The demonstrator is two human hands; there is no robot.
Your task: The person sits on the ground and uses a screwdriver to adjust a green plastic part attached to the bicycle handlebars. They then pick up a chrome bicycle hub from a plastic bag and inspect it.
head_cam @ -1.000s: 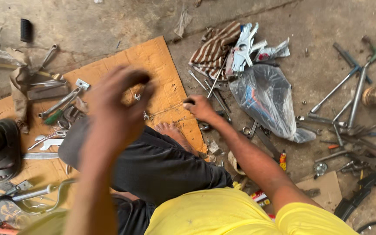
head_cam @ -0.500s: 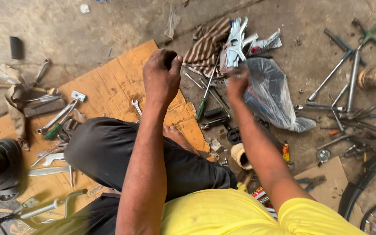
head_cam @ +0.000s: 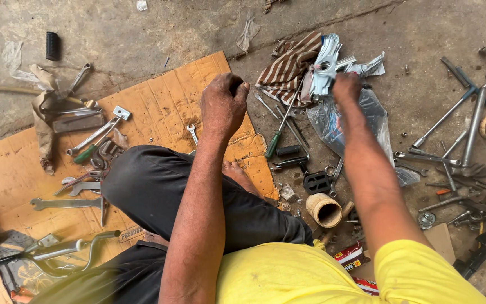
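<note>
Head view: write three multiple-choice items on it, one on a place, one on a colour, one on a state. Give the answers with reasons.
1. Where does the green-handled screwdriver lie?
A. on the cardboard
B. on the bare floor right of the cardboard
C. in the left hand

2. What colour is the person's shirt?
A. yellow
B. red
C. white

3. How is the left hand held?
A. flat and open
B. closed in a fist
C. resting on the striped cloth

Answers: 1 B, it lies on concrete beside the cardboard sheet. 2 A, the shirt is plainly yellow. 3 B, the fingers curl shut above the cardboard; whether they hold anything cannot be told.
</note>
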